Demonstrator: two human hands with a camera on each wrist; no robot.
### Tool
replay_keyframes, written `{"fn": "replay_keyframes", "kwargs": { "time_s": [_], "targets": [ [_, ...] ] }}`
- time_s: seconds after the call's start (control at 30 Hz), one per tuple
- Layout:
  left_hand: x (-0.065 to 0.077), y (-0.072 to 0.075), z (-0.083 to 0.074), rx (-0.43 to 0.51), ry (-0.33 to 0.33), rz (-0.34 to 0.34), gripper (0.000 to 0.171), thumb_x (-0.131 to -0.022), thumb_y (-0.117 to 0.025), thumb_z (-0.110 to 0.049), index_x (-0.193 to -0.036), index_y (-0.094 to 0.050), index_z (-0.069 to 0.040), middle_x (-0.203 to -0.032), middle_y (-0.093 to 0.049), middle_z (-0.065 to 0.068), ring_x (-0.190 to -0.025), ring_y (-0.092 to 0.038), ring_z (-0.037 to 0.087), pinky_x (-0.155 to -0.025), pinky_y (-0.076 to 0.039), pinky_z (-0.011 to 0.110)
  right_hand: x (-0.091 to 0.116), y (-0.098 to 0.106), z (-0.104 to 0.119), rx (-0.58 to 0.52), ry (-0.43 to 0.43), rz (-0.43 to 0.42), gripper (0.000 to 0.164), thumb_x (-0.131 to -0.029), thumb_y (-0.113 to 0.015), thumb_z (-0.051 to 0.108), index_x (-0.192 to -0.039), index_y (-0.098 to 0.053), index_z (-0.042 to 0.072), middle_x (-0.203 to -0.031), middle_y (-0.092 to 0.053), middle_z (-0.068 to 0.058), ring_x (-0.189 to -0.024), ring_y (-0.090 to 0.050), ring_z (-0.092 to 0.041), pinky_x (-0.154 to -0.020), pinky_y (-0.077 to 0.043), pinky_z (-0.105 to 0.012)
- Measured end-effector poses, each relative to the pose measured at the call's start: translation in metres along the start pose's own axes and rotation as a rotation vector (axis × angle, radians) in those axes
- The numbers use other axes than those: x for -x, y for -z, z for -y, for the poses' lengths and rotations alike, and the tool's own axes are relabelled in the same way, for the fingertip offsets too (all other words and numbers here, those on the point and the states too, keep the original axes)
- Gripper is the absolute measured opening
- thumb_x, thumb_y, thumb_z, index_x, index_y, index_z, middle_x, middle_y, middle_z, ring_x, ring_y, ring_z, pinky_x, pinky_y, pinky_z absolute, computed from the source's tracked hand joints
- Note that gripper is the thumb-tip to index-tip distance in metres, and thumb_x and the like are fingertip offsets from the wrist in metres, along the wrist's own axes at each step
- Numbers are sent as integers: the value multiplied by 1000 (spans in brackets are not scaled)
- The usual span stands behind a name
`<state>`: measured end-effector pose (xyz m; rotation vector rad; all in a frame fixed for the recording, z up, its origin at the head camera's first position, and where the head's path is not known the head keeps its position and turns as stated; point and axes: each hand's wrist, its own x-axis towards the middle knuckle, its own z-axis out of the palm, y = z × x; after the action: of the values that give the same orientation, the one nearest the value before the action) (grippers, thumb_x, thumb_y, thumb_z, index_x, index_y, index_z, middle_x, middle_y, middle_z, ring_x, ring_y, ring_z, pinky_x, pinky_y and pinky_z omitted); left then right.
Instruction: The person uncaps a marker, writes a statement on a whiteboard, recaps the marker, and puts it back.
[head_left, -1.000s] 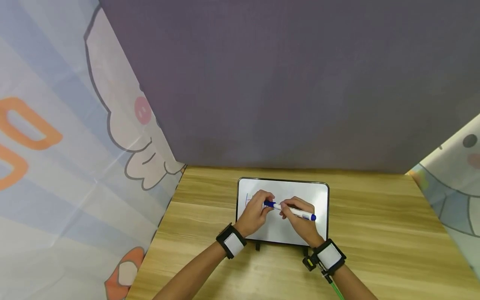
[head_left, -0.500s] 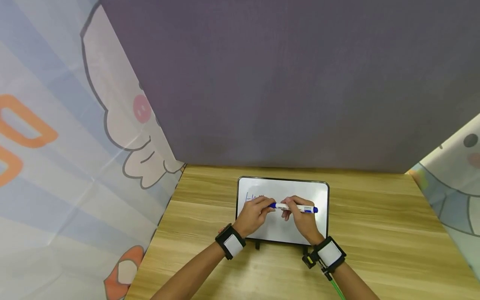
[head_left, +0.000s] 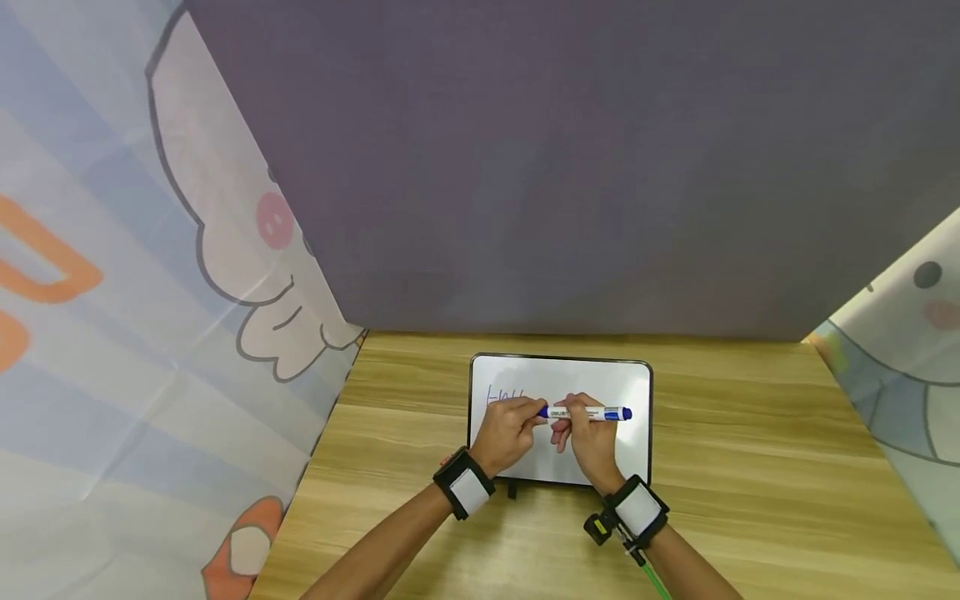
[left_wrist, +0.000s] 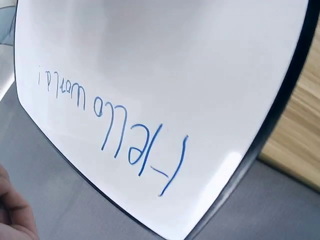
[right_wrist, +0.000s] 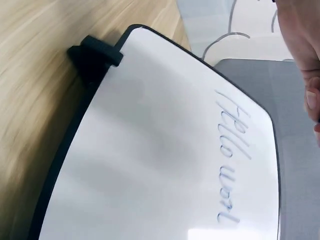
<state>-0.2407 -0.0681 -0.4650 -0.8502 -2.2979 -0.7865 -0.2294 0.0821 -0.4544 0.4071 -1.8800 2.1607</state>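
Note:
A white marker (head_left: 600,412) with blue ends lies level between my two hands, in front of the whiteboard (head_left: 558,462). My left hand (head_left: 507,435) pinches its blue cap (head_left: 543,411) at the left end. My right hand (head_left: 596,450) holds the white barrel with thumb and fingers, and the blue tail end sticks out to the right. Blue handwriting reading "Hello world!" (left_wrist: 112,120) runs across the board, seen upside down in the left wrist view. Both hands partly cover this writing in the head view. The marker's tip is hidden.
The black-framed board stands on small black feet (right_wrist: 97,52) on a wood-grain table (head_left: 750,467). Behind rises a grey panel (head_left: 570,167), with printed cartoon sheets (head_left: 135,400) at both sides. A green cable (head_left: 654,579) trails from the right wrist strap.
The marker has turned from slanting to nearly level. Its blue cap has shifted slightly right, and the right hand's fingers have changed their hold on the barrel. The left hand keeps its pinch.

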Motion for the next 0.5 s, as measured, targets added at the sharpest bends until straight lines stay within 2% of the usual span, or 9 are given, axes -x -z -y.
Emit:
{"fn": "replay_keyframes", "kwargs": {
  "time_s": [0.07, 0.2, 0.27, 0.37, 0.43, 0.5],
  "targets": [
    [0, 2, 3, -17, 2, 20, 15, -86, -63, -11, -96, -72, -5, -85, -73, 2, -74, -68, 9, -65, -52, 16, -2, 4, -3, 24, -21, 50, 29, -97, -39, 0, -84, -60, -15, -55, -58, -22, -40, -56, -13, -34, -44, -30],
    [0, 4, 15, -48, 26, 71, 18, -89, -61, -12, -102, -71, -6, -93, -72, 1, -83, -68, 10, -70, -53, 18, -8, 18, -13, 85, -112, 169, 28, -98, -45, 12, -97, -61, -10, -65, -63, -11, -51, -59, -14, -43, -49, -34],
    [0, 5, 21, -55, 43, 80, 19, -88, -62, -12, -104, -70, -7, -96, -71, 2, -87, -67, 12, -73, -53, 19, -11, 27, -17, 104, -119, 182, 27, -97, -47, 14, -101, -61, -9, -73, -65, -9, -57, -61, -16, -48, -52, -35],
    [-1, 8, 30, -82, 60, 75, 19, -87, -63, -8, -105, -70, -7, -97, -69, 2, -90, -66, 13, -76, -53, 20, -17, 38, -17, 246, -39, 164, 23, -93, -55, 15, -102, -65, -3, -84, -68, -10, -66, -64, -16, -56, -54, -30],
    [-2, 9, 32, -99, 68, 71, 19, -85, -65, -8, -103, -70, -8, -97, -68, 2, -91, -65, 13, -77, -53, 21, -21, 43, -14, 416, 45, 185, 20, -89, -62, 18, -100, -68, 2, -89, -69, -7, -71, -65, -13, -61, -54, -26],
    [-3, 10, 32, -100, 68, 75, 19, -85, -65, -9, -103, -70, -9, -98, -67, 1, -92, -64, 13, -79, -53, 21, -25, 45, -9, 607, 142, 257, 20, -84, -69, 19, -100, -70, 8, -90, -70, -2, -74, -63, -8, -64, -53, -23]
  ]
}}
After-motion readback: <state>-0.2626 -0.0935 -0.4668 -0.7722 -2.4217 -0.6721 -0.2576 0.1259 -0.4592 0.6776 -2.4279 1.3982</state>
